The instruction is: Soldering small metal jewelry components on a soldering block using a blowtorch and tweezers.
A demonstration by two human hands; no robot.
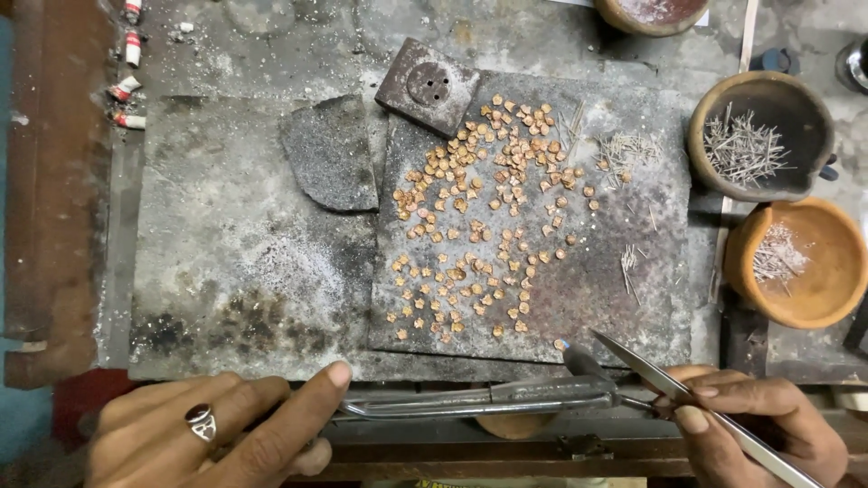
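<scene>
Pinched between right hand (pixel 759 420) thumb and fingers, the grip holds slim tweezers (pixel 687 393), tips aimed toward small copper pieces (pixel 484 226) spread flat on the slab (pixel 615 289) for picking. Left hand (pixel 212 425) closes on a metal blowpipe (pixel 479 398) along the bench (pixel 226 54) edge.

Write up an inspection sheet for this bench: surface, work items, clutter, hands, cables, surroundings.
Surface: grey slab, scorched and dusty, on a soot-stained bench.
Work items: small copper-coloured pieces scattered over the slab; tweezers; metal blowpipe along the front edge.
Clutter: curved dark slab fragment; square block with holes; loose wire bits.
Hands: left hand, ring on, rests at the blowpipe; right hand grips the tweezers.
Cables: nothing seen.
Surroundings: two clay bowls holding wire bits, right; wooden rail, left.
</scene>
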